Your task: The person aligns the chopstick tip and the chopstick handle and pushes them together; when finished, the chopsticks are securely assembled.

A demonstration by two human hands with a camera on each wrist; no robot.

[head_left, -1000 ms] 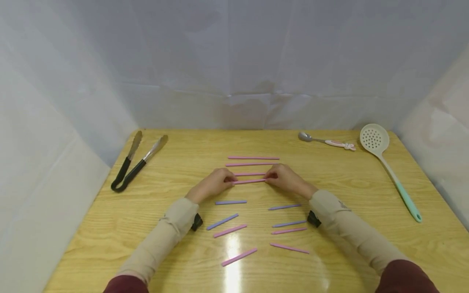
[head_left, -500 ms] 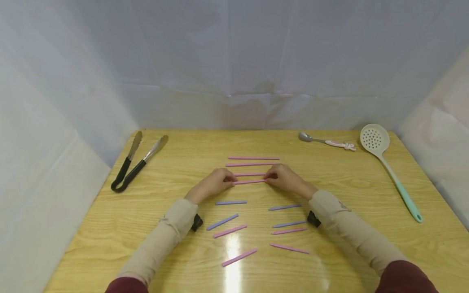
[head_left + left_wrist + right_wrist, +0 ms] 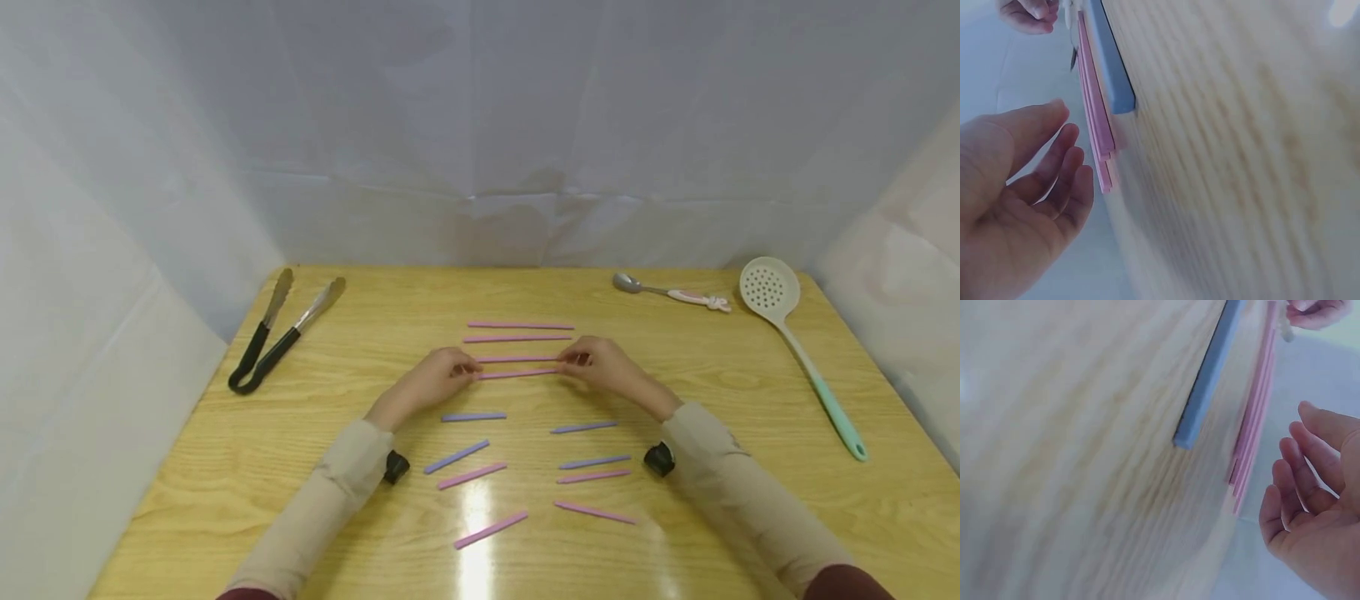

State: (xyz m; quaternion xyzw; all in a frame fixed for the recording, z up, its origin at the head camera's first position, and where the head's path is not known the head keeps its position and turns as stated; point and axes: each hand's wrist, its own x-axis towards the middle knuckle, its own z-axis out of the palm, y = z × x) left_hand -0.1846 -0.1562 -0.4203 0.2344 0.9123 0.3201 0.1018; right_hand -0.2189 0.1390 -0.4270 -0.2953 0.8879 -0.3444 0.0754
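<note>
In the head view, several thin pink sticks lie in a roughly parallel stack across the table's middle. At the left end of the nearest long pink stick [image 3: 517, 374] is my left hand [image 3: 431, 382]. My right hand [image 3: 611, 372] is by its right end. Both wrist views show relaxed, slightly bent fingers with nothing between them: the left hand [image 3: 1022, 181] and the right hand [image 3: 1319, 494] stand just off the pink sticks' ends. Closer to me lies a short blue stick [image 3: 474, 417], with another blue stick [image 3: 583, 427] to its right.
More short blue and pink sticks, such as a pink stick [image 3: 491, 530], lie in two columns toward me. Black-handled tongs [image 3: 281, 337] rest at the back left. At the back right are a spoon [image 3: 671, 293] with a pink-white handle and a skimmer [image 3: 798, 346].
My right hand has shifted right and its fingers have loosened from the nearest pink stick. My left hand has eased slightly left and opened. The sticks stay in place.
</note>
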